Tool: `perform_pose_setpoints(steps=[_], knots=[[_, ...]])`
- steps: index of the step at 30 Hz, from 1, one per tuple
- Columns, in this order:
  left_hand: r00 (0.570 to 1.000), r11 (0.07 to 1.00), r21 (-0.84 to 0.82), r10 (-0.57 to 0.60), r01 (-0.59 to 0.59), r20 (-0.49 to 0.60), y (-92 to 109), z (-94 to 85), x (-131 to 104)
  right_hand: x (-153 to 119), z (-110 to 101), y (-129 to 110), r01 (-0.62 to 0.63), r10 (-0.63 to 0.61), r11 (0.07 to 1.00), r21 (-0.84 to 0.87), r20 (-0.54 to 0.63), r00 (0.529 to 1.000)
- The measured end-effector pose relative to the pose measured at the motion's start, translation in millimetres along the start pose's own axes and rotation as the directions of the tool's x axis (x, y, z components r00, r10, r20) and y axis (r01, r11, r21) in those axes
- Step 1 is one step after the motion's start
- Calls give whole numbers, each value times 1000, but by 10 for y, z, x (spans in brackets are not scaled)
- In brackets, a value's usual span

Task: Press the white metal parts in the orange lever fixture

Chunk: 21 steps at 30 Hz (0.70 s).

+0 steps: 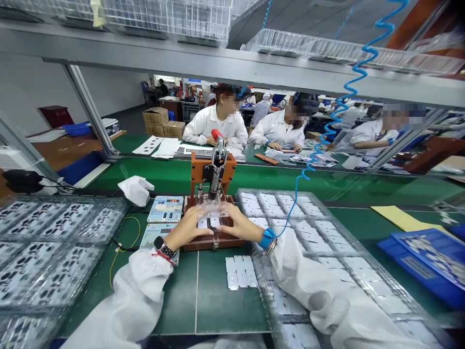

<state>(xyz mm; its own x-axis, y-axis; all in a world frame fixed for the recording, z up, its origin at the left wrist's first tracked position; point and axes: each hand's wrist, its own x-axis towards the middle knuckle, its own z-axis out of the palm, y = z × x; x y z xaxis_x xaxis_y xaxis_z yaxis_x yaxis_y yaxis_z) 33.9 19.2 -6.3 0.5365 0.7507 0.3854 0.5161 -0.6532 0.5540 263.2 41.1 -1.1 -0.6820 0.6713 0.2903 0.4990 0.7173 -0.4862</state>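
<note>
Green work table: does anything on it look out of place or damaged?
A flat white panel lies loose on the green tabletop, outside the clear plastic tray holding similar panels. Crumpled white material, near a blue-and-white display box, also looks untidy. No damage is evident.

The person's left arm (141, 281) enters between 7 and 8 o'clock in a loose white sleeve and slants up toward 1 o'clock. The right arm (319, 286), sleeved alike, enters between 4 and 5 o'clock and runs toward 10. A dark watch (164, 246) and a red cord (162, 257) circle the left wrist; a blue band (268, 238) circles the right. The left hand (188, 226) aims toward 2 o'clock, its thumb toward 3, apart from the fingers. The right hand (238, 223) lies at its 3 o'clock, aimed toward 10, thumb toward 9, likewise parted. Both backs face up; the fingertips are blurred.
</note>
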Motion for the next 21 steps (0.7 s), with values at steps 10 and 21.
perform_pose_setpoints(steps=[10,21], knots=[[995,990,99,-101,100,6,36,-31,-79,20,-103,-30,-81,82,997,-12,104,991],[983,965,199,-179,171,24,95,-71,-92,47,-73,-99,-108,116,991,-78,101,988]])
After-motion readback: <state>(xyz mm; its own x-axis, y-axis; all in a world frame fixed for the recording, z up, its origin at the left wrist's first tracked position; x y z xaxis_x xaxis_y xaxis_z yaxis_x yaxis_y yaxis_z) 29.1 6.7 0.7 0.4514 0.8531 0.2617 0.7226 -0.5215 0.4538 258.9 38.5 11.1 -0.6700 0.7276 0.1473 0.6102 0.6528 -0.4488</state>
